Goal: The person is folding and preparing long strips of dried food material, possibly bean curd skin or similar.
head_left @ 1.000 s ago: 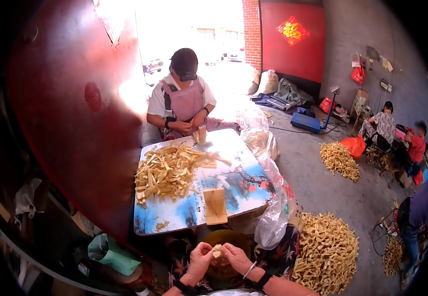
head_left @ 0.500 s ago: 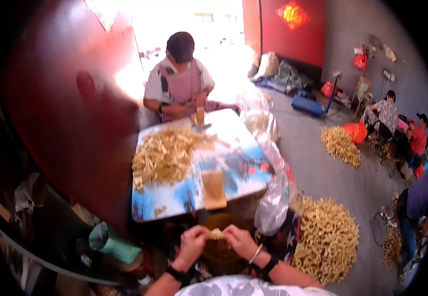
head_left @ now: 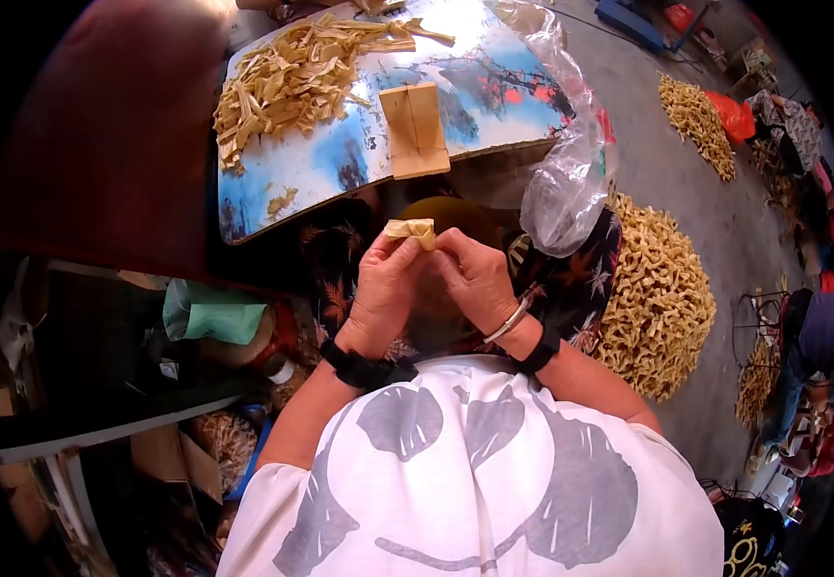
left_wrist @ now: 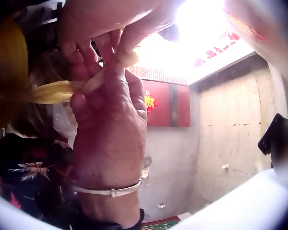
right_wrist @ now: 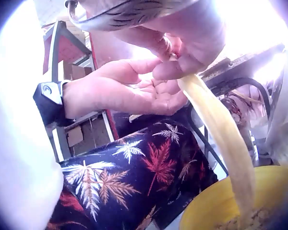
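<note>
A pale yellow dried strip [head_left: 411,231] is bent in a small fold between my two hands. My left hand [head_left: 383,293] pinches it between thumb and fingers, palm turned upward in the right wrist view. The right hand [head_left: 477,286], with a silver bangle at its wrist, pinches the strip close beside the left fingertips. A long end of the strip [right_wrist: 225,132] hangs from the right fingers toward a yellow bowl [right_wrist: 273,184] in the right wrist view. Small pale pieces lie in that bowl, below the hands.
Beyond the hands stands a painted table [head_left: 340,168] bearing a heap of loose strips [head_left: 287,82] and an L-shaped wooden piece [head_left: 415,135]. A clear plastic bag [head_left: 566,197] hangs at its right edge. A big pile of knotted pieces [head_left: 657,298] covers floor at my right.
The head view has tipped downward, so the table and piles sit higher in it. The strip, stretched between both hands half a second ago, is now folded over at the left fingertips.
</note>
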The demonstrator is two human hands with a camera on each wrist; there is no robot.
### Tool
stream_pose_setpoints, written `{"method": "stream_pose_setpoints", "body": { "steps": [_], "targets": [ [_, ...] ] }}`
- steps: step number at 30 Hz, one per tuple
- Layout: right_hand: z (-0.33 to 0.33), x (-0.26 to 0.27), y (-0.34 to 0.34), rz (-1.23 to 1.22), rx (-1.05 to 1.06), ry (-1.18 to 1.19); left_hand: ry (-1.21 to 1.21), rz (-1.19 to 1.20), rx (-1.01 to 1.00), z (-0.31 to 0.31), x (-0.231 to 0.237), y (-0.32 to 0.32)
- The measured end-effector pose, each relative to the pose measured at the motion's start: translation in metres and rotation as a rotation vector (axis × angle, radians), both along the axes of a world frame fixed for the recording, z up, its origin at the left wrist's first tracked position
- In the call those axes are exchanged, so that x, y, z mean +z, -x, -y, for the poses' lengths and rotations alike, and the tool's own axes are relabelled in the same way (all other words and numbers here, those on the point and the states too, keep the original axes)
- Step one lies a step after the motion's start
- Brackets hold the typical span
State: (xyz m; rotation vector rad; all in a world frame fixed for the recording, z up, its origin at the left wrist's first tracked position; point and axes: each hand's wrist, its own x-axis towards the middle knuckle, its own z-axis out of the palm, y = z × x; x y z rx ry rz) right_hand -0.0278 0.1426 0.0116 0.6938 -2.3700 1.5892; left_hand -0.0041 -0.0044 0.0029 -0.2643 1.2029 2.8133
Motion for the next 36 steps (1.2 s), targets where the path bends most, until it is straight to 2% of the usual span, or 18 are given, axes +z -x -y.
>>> {"method": "stream_pose_setpoints", "body": {
  "steps": [1,4,7,10,11,14,17,20,21,23,26,29,32,36],
  "targets": [
    [0.0,-0.004,0.001,-0.085,0.008,-0.034,-0.031,0.002,-0.002,0.0,0.003,0.0],
    [-0.002,-0.002,0.001,-0.125,0.084,-0.199,-0.047,-0.006,-0.003,0.003,-0.005,0.002],
    [-0.01,0.024,0.004,0.196,-0.027,-0.247,0.107,0.003,-0.013,0.004,-0.006,0.0],
    [-0.004,-0.002,0.021,0.288,0.007,0.086,0.342,0.009,-0.077,0.001,0.001,-0.006],
    [-0.007,-0.013,0.021,0.269,0.095,0.081,0.396,-0.016,-0.091,0.0,0.003,-0.007],
    [-0.005,-0.013,0.021,0.348,0.119,0.143,0.543,-0.059,-0.12,0.0,0.005,-0.012],
    [-0.008,0.002,0.017,0.403,0.038,0.04,0.723,-0.059,-0.138,0.009,-0.003,-0.018],
    [-0.01,-0.006,0.02,0.439,0.056,0.047,0.875,-0.064,-0.11,0.01,-0.004,-0.019],
    [-0.014,-0.004,0.022,0.594,0.156,0.133,0.918,-0.069,-0.093,0.009,-0.003,-0.018],
    [-0.022,0.003,0.025,0.902,0.358,0.308,0.877,-0.105,-0.074,0.006,0.0,-0.017],
    [-0.022,-0.001,0.021,0.895,0.501,0.375,0.819,-0.13,-0.095,0.006,0.0,-0.016],
    [-0.028,0.004,0.027,0.932,0.32,0.428,0.743,-0.037,-0.15,0.015,0.009,-0.023],
    [-0.029,0.006,0.027,0.959,0.293,0.422,0.739,0.015,-0.174,0.018,0.009,-0.026],
    [-0.027,-0.001,0.029,0.901,0.351,0.329,0.856,-0.032,-0.218,0.02,0.008,-0.023]
  ]
}}
